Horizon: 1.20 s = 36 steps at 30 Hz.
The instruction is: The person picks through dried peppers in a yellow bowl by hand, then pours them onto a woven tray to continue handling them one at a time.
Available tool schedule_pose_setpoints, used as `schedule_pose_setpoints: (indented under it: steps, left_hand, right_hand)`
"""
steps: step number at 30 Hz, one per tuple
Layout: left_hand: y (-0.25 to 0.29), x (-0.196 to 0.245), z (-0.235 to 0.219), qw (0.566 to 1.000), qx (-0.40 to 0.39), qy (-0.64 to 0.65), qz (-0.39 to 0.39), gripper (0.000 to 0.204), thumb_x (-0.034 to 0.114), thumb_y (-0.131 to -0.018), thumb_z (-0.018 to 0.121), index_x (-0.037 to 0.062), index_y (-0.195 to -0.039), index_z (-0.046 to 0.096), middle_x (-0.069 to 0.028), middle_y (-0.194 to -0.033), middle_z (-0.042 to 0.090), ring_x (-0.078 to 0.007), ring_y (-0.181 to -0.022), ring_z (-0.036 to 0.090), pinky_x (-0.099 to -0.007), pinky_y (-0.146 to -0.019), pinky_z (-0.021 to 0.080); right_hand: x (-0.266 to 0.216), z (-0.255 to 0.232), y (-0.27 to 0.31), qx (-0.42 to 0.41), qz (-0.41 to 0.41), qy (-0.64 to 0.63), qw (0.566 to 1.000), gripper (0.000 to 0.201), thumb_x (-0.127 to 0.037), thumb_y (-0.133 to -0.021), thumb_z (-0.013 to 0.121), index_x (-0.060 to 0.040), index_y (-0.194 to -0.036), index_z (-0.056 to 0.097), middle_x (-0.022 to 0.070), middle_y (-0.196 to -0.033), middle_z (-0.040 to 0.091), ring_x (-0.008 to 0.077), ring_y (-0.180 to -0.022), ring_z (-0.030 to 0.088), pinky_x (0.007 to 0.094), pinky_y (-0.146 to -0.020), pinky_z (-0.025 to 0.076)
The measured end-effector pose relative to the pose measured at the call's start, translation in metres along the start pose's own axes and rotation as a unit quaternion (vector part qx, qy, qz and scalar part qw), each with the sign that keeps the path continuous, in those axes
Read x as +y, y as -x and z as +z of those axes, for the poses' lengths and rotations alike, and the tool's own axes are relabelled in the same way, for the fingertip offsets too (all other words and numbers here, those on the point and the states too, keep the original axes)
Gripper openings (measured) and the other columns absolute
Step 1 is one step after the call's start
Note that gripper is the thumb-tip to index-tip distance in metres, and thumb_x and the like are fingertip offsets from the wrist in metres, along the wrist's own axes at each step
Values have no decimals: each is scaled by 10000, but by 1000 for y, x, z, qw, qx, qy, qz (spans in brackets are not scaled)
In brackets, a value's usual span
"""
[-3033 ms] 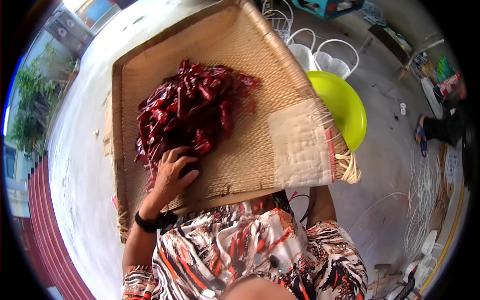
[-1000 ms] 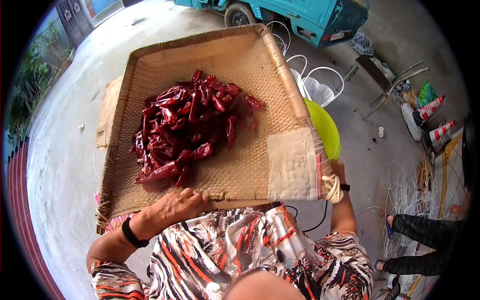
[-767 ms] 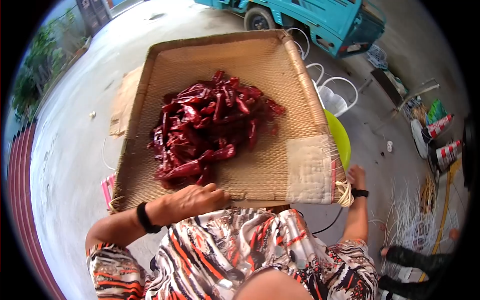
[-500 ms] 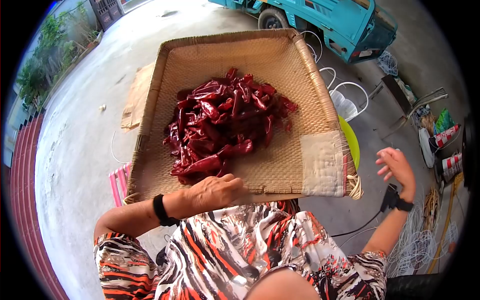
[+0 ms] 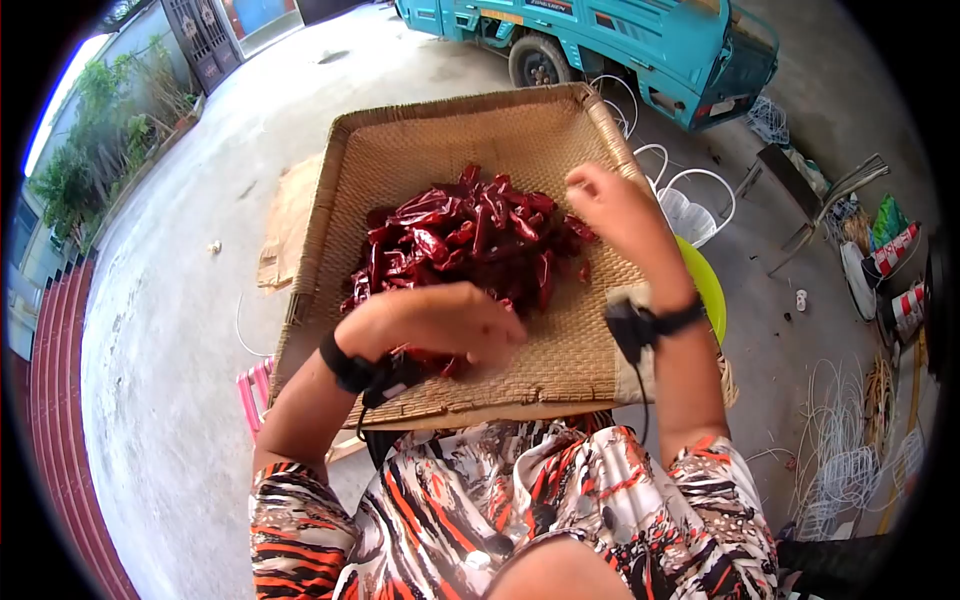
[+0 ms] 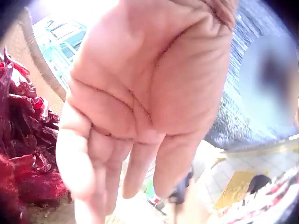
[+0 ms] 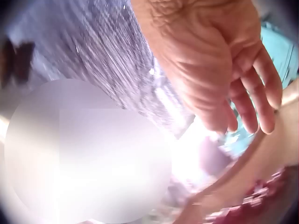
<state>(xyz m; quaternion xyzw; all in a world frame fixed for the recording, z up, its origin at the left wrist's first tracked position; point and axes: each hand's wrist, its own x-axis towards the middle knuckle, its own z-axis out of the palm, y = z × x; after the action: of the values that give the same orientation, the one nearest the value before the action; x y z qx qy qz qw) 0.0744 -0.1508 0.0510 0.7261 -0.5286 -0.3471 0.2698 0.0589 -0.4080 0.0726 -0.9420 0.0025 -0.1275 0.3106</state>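
Dried red chillies [image 5: 430, 240] lie heaped in the middle of a woven tray [image 5: 560, 375], whose near edge is at the person's lap. Over the heap's near side is my left hand [image 5: 435, 320], blurred and holding nothing. In the left wrist view its palm shows with fingers extended, and chillies [image 6: 28, 154] appear at the left. My right hand [image 5: 625, 215] hovers above the tray's right side, near the heap's edge. The right wrist view shows its fingers [image 7: 252, 88] relaxed around nothing. The right wrist partly covers the tray's pale patch.
A yellow-green basin [image 5: 708, 290] stands beyond the tray's right edge, partly hidden. White handled baskets [image 5: 688, 215] sit behind it. A teal cargo vehicle [image 5: 640, 50] and a metal-legged bench [image 5: 795, 195] stand farther off. Loose white strands [image 5: 835, 480] lie at the right.
My left hand has gone from the chillies to the tray's near rim, then back up over the heap. The right hand has swung from the tray's right side to above it.
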Motion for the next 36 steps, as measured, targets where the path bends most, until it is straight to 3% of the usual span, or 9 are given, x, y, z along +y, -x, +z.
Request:
schedule_pose_setpoints:
  steps: [3,6,15,19,23,27,31,33,36]
  left_hand:
    - [-12,-1,-25,974,115,196,-7,301,213,-966,584,43,-1213,608,-53,-974,699,-93,-791,666,-230,-627,501]
    - [-23,-32,-14,893,286,342,53,316,213,-972,559,44,-1238,581,-35,-974,664,-89,-717,614,-202,-569,443]
    - [-25,-72,21,805,337,484,63,332,170,-974,556,52,-1284,538,-46,-1048,634,-111,-792,620,-224,-632,487]
    - [-31,-65,24,812,392,432,18,504,249,-962,582,60,-1400,419,-66,-1038,618,-110,-770,603,-228,-633,482]
    - [-33,-70,27,791,410,454,25,310,258,-982,569,51,-1214,571,-30,-916,616,-88,-680,561,-215,-609,465]
    - [-34,-79,33,774,420,473,28,206,259,-994,554,65,-994,621,-8,-844,616,-74,-663,551,-213,-591,454]
    - [-31,-67,31,738,431,515,68,242,251,-1004,526,44,-1107,598,-43,-892,628,-104,-667,566,-227,-596,460]
    - [-33,-78,32,775,410,479,40,243,216,-1000,535,33,-1154,580,-58,-917,627,-118,-708,598,-240,-636,490]
    - [-40,-100,40,853,366,371,-2,219,160,-989,550,26,-1159,581,-45,-924,617,-110,-755,619,-244,-703,517]
  right_hand:
    - [93,78,-31,61,42,264,962,250,-157,-865,534,-67,-1079,623,177,-1167,602,371,-1126,561,496,-894,491]
    - [118,94,-17,24,40,258,965,228,-93,-838,546,-47,-1041,639,184,-1145,596,386,-1103,548,500,-898,492]
    - [109,86,-14,198,38,-91,975,262,-66,-880,521,-12,-1120,610,183,-947,688,299,-829,672,419,-757,534]
    - [48,69,-1,-36,7,-430,902,236,-65,-946,504,-27,-1166,582,42,-943,659,107,-783,626,268,-707,520]
    - [28,78,10,-230,-46,-415,879,238,-91,-963,505,-46,-1189,561,20,-1020,634,93,-789,604,254,-710,514]
    - [29,91,17,-242,-5,-440,865,182,-126,-947,578,-63,-1117,599,4,-952,630,77,-777,598,229,-687,505]
    - [40,68,15,-218,-2,-409,886,165,-158,-950,606,-57,-1081,608,10,-899,645,78,-714,608,214,-656,503]
    - [50,51,11,-129,-1,-529,839,158,-168,-961,595,-66,-1081,614,19,-890,645,95,-742,629,227,-652,505]
    - [81,30,1,48,23,-811,582,138,-166,-986,551,-75,-1062,621,-1,-852,620,82,-707,551,230,-644,463]
